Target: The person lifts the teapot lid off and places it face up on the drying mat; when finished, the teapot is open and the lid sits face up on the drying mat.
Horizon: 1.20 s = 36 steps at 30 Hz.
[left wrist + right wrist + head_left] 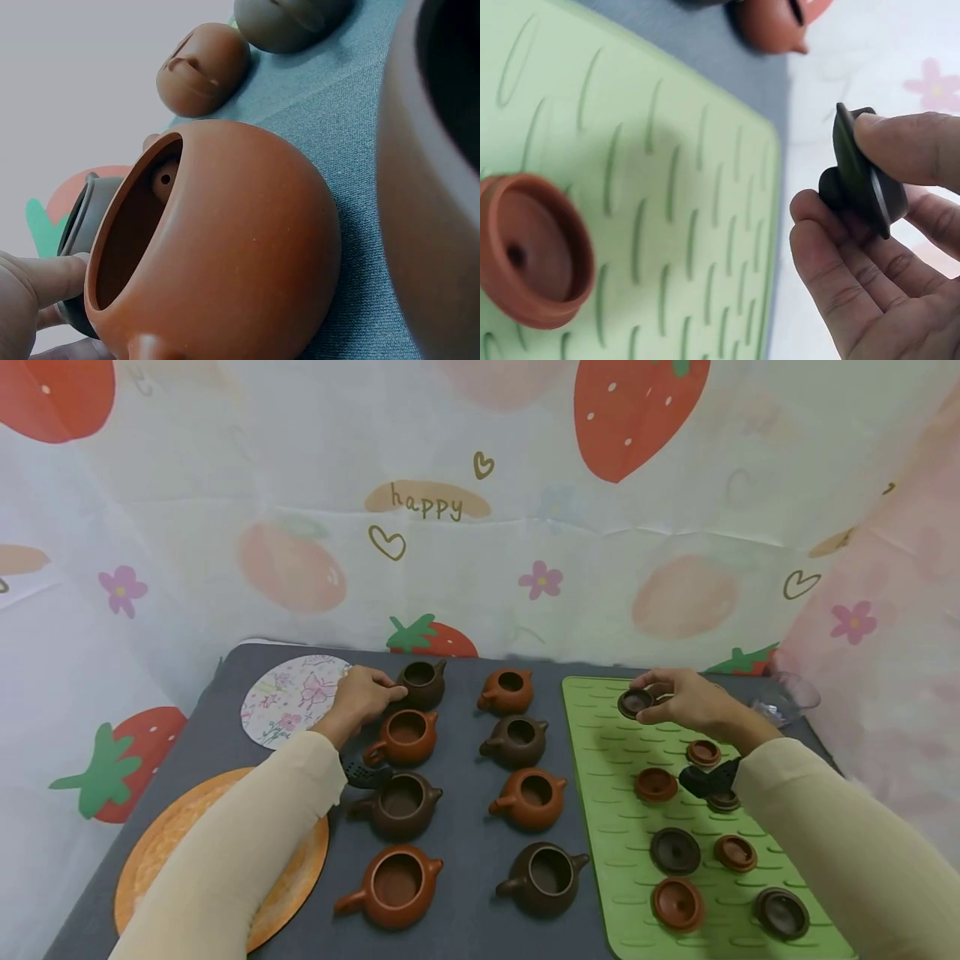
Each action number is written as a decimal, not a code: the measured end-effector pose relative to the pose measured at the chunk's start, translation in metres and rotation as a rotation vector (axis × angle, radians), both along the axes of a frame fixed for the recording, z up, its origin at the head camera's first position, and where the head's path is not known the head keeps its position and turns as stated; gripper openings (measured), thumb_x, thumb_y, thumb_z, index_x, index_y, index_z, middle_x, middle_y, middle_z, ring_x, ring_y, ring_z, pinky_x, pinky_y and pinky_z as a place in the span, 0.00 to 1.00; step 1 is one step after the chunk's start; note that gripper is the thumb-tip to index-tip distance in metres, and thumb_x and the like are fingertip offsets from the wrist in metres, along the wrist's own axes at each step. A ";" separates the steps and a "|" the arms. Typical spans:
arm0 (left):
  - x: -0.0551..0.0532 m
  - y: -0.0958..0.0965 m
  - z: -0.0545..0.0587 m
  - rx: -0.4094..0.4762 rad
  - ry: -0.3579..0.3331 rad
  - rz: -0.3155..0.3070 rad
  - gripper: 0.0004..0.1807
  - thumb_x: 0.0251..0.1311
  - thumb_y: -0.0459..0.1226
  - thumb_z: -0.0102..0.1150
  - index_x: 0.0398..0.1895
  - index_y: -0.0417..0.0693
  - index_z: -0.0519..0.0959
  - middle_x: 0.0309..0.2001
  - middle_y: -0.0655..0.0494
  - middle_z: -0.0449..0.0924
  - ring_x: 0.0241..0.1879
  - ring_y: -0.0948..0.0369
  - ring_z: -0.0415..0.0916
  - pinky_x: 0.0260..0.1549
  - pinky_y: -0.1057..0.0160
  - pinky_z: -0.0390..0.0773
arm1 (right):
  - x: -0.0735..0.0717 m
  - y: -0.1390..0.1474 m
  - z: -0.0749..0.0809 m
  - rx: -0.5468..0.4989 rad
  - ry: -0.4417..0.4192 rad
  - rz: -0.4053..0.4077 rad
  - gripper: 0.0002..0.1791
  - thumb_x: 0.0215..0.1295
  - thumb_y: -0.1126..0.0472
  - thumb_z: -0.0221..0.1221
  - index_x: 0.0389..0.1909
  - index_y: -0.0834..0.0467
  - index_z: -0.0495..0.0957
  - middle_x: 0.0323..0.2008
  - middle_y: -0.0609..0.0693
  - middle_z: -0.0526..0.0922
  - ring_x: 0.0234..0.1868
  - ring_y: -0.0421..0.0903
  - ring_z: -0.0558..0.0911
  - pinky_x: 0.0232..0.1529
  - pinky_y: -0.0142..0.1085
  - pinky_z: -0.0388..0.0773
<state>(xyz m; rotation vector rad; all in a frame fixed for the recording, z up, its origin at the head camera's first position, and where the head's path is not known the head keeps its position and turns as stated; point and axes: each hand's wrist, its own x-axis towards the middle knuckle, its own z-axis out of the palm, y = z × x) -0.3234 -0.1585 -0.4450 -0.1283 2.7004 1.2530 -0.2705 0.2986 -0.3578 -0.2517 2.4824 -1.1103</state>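
Note:
At the back of the left row stands a small dark brown teapot (431, 697) without a lid. My left hand (363, 695) grips it at its left, handle side; in the left wrist view the thumb lies by the dark teapot's (96, 214) rim, and the handle itself is hidden. Above the green mat (600, 752), my right hand (688, 702) pinches a dark brown teapot lid (634, 702). The right wrist view shows this lid (861, 176) tipped on edge, thumb on its underside and fingers around its knob side. A reddish-brown teapot (240, 232) stands just in front of the left hand.
Other lidless teapots, reddish (529, 802) and dark (546, 883), stand in two rows. Several lids, such as a reddish one (678, 903), lie on the mat. A floral round mat (273, 710), an orange round mat (146, 860) and a clear bowl (787, 697) flank them.

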 end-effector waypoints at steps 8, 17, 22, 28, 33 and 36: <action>-0.001 0.000 0.001 -0.007 -0.013 0.001 0.16 0.62 0.45 0.64 0.44 0.41 0.84 0.44 0.45 0.79 0.39 0.50 0.74 0.33 0.54 0.77 | -0.002 0.007 -0.019 0.131 0.014 0.035 0.28 0.64 0.62 0.63 0.63 0.66 0.68 0.54 0.66 0.74 0.49 0.57 0.77 0.47 0.54 0.72; -0.001 0.000 0.002 -0.019 -0.020 -0.009 0.17 0.62 0.46 0.63 0.45 0.42 0.84 0.46 0.44 0.79 0.39 0.49 0.74 0.31 0.54 0.78 | -0.004 0.011 -0.038 0.164 -0.028 0.045 0.30 0.62 0.65 0.63 0.62 0.71 0.66 0.52 0.69 0.75 0.49 0.59 0.76 0.44 0.51 0.74; 0.000 0.000 0.002 -0.017 -0.025 -0.009 0.17 0.62 0.46 0.63 0.45 0.42 0.84 0.46 0.44 0.79 0.41 0.49 0.74 0.32 0.53 0.78 | -0.005 0.014 -0.050 0.162 -0.032 0.042 0.30 0.60 0.68 0.63 0.61 0.73 0.66 0.46 0.67 0.78 0.43 0.56 0.78 0.39 0.48 0.76; 0.001 0.000 0.003 -0.019 -0.030 0.002 0.17 0.61 0.46 0.64 0.44 0.43 0.85 0.45 0.44 0.79 0.40 0.49 0.75 0.28 0.54 0.78 | -0.004 0.012 -0.060 0.215 -0.008 0.055 0.28 0.57 0.69 0.63 0.59 0.72 0.69 0.39 0.62 0.77 0.39 0.54 0.77 0.35 0.42 0.72; 0.000 0.000 0.002 -0.015 -0.028 0.004 0.17 0.62 0.46 0.64 0.44 0.42 0.85 0.45 0.44 0.79 0.39 0.49 0.75 0.30 0.54 0.78 | -0.003 0.009 -0.061 0.238 0.028 0.054 0.28 0.56 0.69 0.63 0.58 0.71 0.70 0.37 0.61 0.76 0.35 0.53 0.75 0.33 0.43 0.71; -0.001 0.001 0.001 -0.013 -0.027 0.005 0.17 0.61 0.46 0.64 0.44 0.42 0.85 0.44 0.45 0.79 0.39 0.50 0.75 0.30 0.54 0.78 | -0.002 0.010 -0.061 0.243 0.043 0.058 0.28 0.56 0.67 0.64 0.59 0.71 0.70 0.39 0.63 0.76 0.36 0.54 0.75 0.33 0.43 0.71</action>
